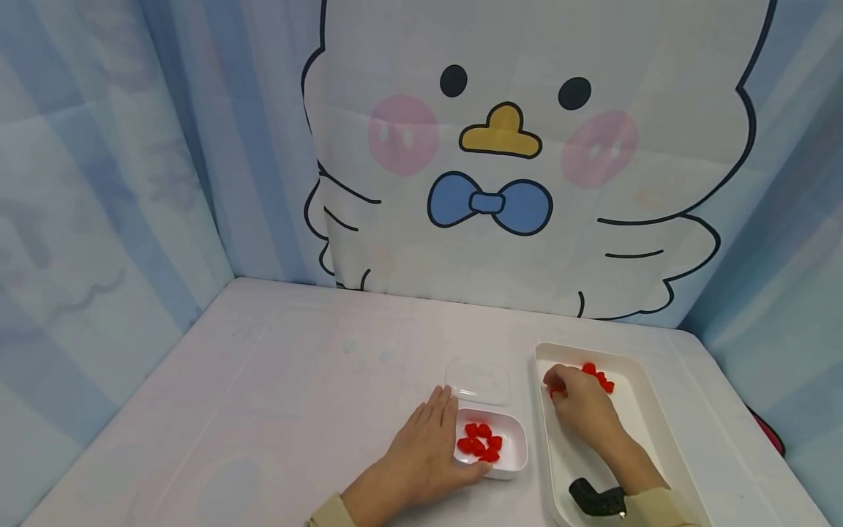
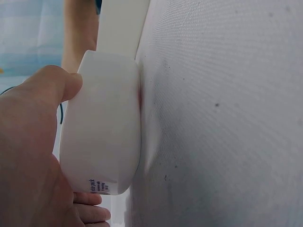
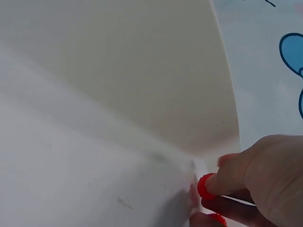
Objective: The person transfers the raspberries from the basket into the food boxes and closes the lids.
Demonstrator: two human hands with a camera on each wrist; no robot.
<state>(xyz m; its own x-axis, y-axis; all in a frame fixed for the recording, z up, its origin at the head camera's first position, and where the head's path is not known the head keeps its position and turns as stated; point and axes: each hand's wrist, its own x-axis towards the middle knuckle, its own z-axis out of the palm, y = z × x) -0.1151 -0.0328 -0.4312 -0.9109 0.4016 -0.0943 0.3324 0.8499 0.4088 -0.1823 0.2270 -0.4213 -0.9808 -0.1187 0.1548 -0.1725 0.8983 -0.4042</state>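
My left hand [image 1: 421,457] lies against a small white box [image 1: 516,457] that holds several small red pieces [image 1: 478,446]. Its straight fingers run along the box's left side. In the left wrist view the thumb [image 2: 71,87] touches the box's rim. Over the far left corner of a long white tray [image 1: 632,432], my right hand [image 1: 586,410] pinches a small, rounded red piece [image 3: 207,186] between thumb and finger. Another red piece [image 3: 218,218] shows by its lower fingers. More red pieces [image 1: 601,378] lie in the tray, right of that hand.
A clear plastic lid [image 1: 479,380] lies on the table just behind the box. The tray stands to the box's right, its raised wall between them. A black wrist device [image 1: 596,499] sits by the right sleeve. Printed curtains [image 1: 263,146] enclose the table's back and sides.
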